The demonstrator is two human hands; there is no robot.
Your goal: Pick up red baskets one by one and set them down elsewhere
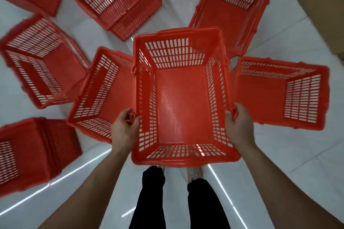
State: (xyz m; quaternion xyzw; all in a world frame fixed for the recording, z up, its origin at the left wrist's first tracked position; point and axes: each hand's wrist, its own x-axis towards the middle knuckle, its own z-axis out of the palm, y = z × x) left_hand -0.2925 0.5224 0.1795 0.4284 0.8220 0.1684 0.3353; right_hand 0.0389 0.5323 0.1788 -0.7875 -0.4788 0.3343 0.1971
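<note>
Two hands on one red basket [178, 98], held up in front of the body above a pale glossy floor [279, 154]. Left hand [125, 128] curls round a red handle stub at the basket's left rim, thumb and fingers closed on it. Right hand [239, 123] grips the matching spot on the right rim, fingers wrapped under the edge. Basket sits level between them, open side up, nothing inside.

Seven or so other red baskets lie around on the floor. One sits just beside on the left [104, 95], one just beside on the right [279, 91], one ahead to the right [232, 5]. Ahead to the left, a nested stack of several [119, 0]; another pile at the lower left [33, 150]. Dark trouser legs [149, 201] stand directly under the held basket.

Judgement on handling: the grip is even on both sides, which suits a light, wide, slotted shell. Best kept level, short ends square to whatever it meets, since the tapered walls would jam if it tilts. The loose handles at the rim could catch; worth keeping them folded outward. Feet are hidden by the basket, so footing near the floor baskets needs care.
</note>
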